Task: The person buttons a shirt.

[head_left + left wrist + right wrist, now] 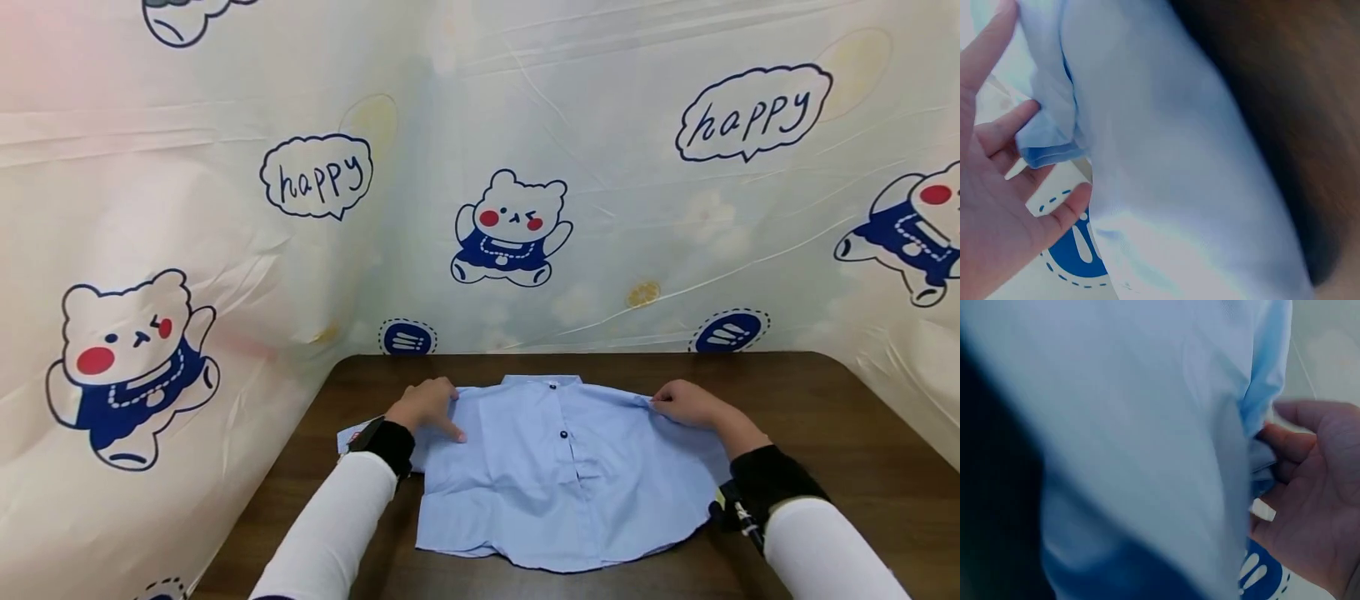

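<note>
A light blue button-up shirt (517, 483) with dark buttons lies spread on the table, its collar toward the far edge. My left hand (429, 407) rests at the shirt's left shoulder with thumb and fingers apart. In the left wrist view, the fingers of that left hand (1010, 181) are fairly straight and touch the cloth's edge. At the opposite shoulder my right hand (686, 403) pinches the fabric. The right wrist view has bunched cloth of the shirt (1147, 425) between thumb and curled fingers of the right hand (1316, 481); some fingertips are hidden behind it.
The brown wooden table (825, 408) has rounded far corners. Behind it and along both sides hangs a pale curtain (600, 150) printed with cartoon bears and the word "happy". Both forearms wear white sleeves (330, 517) with black wrist straps (776, 483).
</note>
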